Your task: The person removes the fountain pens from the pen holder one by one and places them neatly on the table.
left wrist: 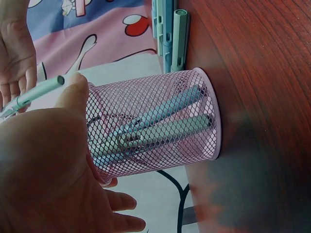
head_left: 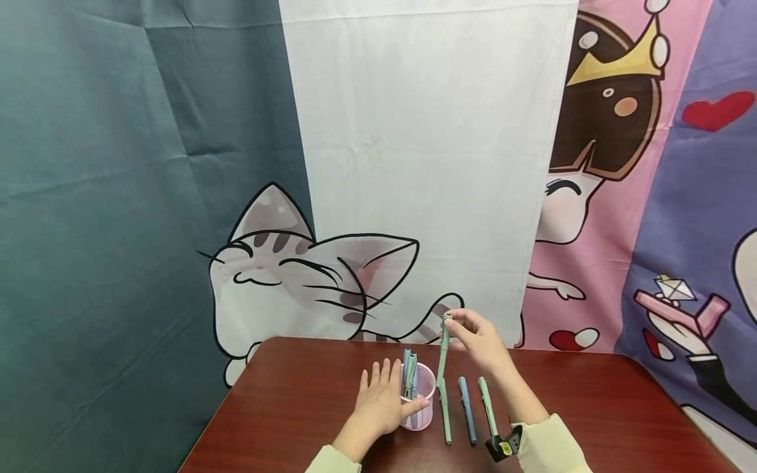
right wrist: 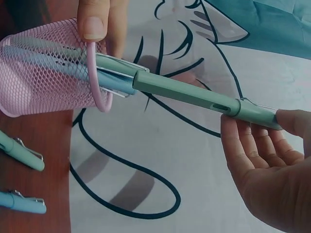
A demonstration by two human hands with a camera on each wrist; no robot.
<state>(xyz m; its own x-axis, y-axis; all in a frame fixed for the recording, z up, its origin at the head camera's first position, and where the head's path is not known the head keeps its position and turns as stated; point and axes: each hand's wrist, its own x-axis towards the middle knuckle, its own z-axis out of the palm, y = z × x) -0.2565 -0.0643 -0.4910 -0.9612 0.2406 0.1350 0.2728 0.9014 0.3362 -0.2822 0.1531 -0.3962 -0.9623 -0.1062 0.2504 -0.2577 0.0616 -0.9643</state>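
Note:
A pink mesh pen cup (head_left: 423, 420) stands upright on the table with several blue and green pens (head_left: 409, 374) in it. My left hand (head_left: 378, 399) rests against the cup, its fingers straight and spread along the left side and its thumb at the rim, as the left wrist view also shows. My right hand (right wrist: 272, 179) pinches a pale green pen (right wrist: 187, 96) by its clip end between thumb and fingers. That pen (head_left: 443, 351) hangs nearly upright above the table, just right of the cup, its lower end free.
Right of the cup lie a green pen (head_left: 446, 417), a blue pen (head_left: 468, 410) and another green pen (head_left: 488, 406), roughly side by side on the brown wooden table (head_left: 284, 407). A printed cloth (head_left: 426, 144) hangs behind the table's far edge.

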